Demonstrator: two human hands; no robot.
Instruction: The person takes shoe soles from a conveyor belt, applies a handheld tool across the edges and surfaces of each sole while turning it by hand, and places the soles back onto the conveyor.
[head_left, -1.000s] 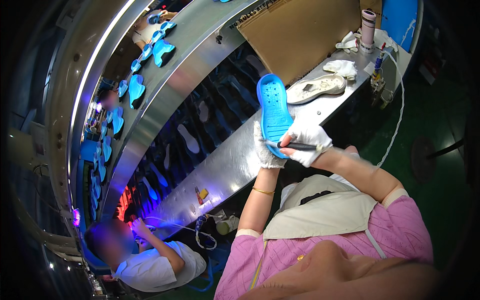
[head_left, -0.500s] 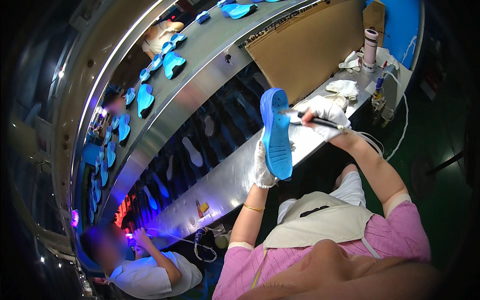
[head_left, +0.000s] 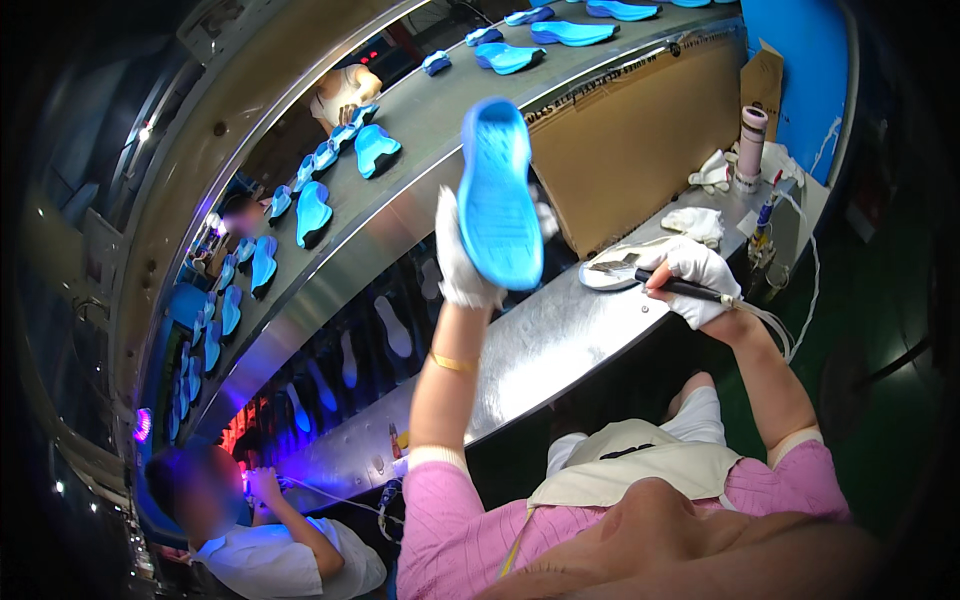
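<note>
My left hand, in a white glove, holds a blue shoe sole upright by its side, raised in front of the conveyor edge. The sole's hollowed inner face is turned toward me. Low on the right, my right hand, in a white glove with bare fingertips, grips a black-handled brush with a pale hose trailing from its rear end. The brush's flat tip is over a pale, low, rounded thing on the metal bench; whether it touches cannot be told.
Several blue soles lie on the conveyor belt. A cardboard sheet leans against its side. White cloth and a pink bottle sit at the bench's right. A co-worker works at lower left, another person across the belt.
My left hand has carried the sole up and left, away from the brush. My right hand has lowered the brush toward the bench. Soles on the belt have shifted in view.
</note>
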